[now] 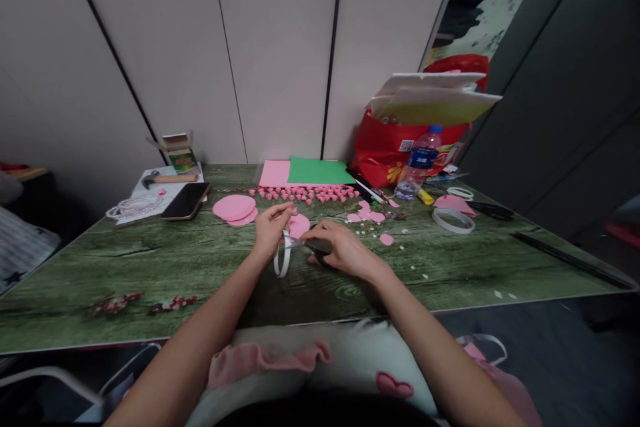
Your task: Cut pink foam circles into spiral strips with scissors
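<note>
My left hand (271,228) is closed, with a narrow roll of white tape (283,263) hanging edge-on below its fingers. A small pink piece shows at its fingertips; its kind is too small to tell. My right hand (343,248) is closed on black-handled scissors (321,255), and the blades point left to the tape beside my left fingers. Just behind the hands lies a pink paper circle (300,224), partly covered by the left fingers. More pink circles (234,207) lie stacked to the left. Rows of small pink roses (315,194) stand behind.
A phone (186,201), hammer (173,179) and bead strings (135,205) lie at left. Pink paper scraps (367,213), a wider tape roll (453,221) and a water bottle (420,163) are at right, before a red bag (375,150). Green sheets (320,171) lie at the back.
</note>
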`<state>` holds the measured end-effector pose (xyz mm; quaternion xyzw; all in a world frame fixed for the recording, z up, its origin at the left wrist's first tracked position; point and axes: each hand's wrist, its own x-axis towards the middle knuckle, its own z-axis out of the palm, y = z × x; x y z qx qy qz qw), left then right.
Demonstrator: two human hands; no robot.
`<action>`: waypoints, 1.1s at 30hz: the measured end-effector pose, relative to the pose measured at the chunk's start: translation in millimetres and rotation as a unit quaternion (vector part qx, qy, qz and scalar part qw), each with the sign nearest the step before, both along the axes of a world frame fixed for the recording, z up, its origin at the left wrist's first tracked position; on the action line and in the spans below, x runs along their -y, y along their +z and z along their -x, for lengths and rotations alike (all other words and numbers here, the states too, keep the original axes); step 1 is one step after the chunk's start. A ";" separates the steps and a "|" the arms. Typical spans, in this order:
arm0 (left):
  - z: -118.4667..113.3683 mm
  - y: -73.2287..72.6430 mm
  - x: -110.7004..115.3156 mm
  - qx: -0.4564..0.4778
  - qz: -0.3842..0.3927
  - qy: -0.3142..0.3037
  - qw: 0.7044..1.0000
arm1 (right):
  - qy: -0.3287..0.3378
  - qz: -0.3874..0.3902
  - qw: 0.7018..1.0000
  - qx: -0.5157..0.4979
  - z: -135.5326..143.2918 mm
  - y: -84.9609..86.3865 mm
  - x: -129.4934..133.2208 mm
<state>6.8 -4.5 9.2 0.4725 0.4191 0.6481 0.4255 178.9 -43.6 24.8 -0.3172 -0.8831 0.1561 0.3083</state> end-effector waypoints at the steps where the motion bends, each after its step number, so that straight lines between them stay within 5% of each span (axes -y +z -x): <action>1: 0.0 0.5 0.3 0.000 -0.002 0.000 1.000 | 0.002 0.003 1.000 0.000 1.3 0.2 0.5; 33: -1.4 1.9 2.3 -0.053 0.003 -0.009 0.999 | 0.010 0.002 0.999 0.030 6.5 3.1 3.5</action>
